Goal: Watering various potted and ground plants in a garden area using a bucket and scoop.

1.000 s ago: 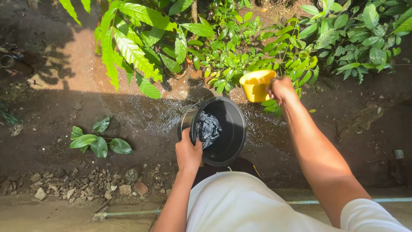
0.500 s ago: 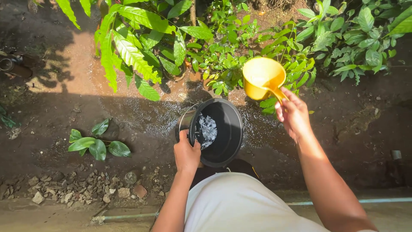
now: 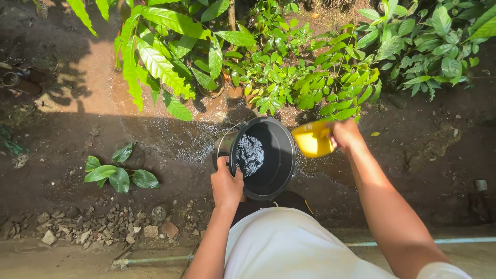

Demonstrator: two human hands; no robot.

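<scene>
Right arm comes in from 5 o'clock, forearm running up toward centre, right hand (image 3: 345, 135) closed around the handle of a yellow scoop (image 3: 311, 139), wrist bent inward. Left arm rises from 6 o'clock, left hand (image 3: 226, 185) clamped over the near rim of the dark bucket (image 3: 279, 155), thumb on the inside edge. Bucket sits at frame centre on damp soil (image 3: 170, 144), tipped so its mouth faces the camera, some water glinting inside at its 9 o'clock side, metal bail handle lying on its 10 o'clock flank. Scoop lies at 3 o'clock of the bucket, touching or just over its rim, long axis roughly horizontal, bowl toward the bucket, handle toward the hand. Leafy shrubs (image 3: 289, 77) crowd 12 to 2 o'clock, just behind scoop and bucket. Small low plant (image 3: 116, 173) at 9 o'clock, well apart. Stones (image 3: 103, 227) at 7 o'clock, pipe (image 3: 155, 257) along the bottom edge.
</scene>
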